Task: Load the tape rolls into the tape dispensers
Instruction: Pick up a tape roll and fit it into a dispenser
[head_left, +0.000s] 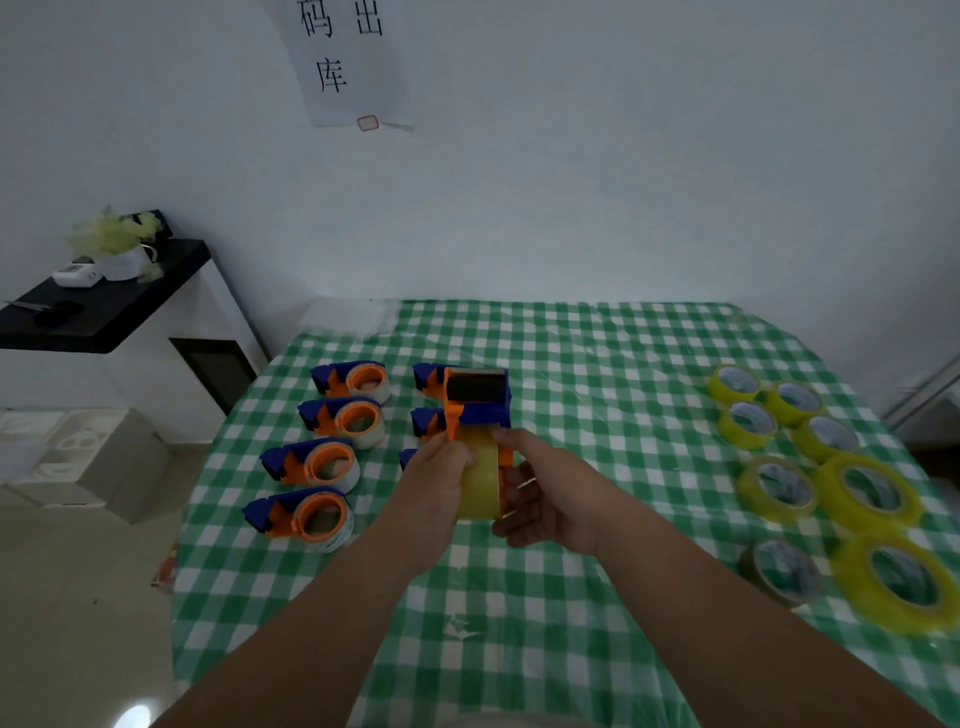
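Both hands are holding a blue and orange tape dispenser (475, 402) with a yellow tape roll (480, 486) above the green checked tablecloth (597, 364). The left hand (434, 475) is gripping the roll's left side, while the right hand (540, 499) is cupping its right side with fingers curled underneath. To the left, four dispensers (324, 457) already holding rolls are lying in a column; three more are partly hidden behind the hands. On the right, loose yellow rolls (821, 457) are lying flat, with a brownish one (779, 569) nearest, though blur is making its colour uncertain. A black shelf (104, 306) is standing at far left.
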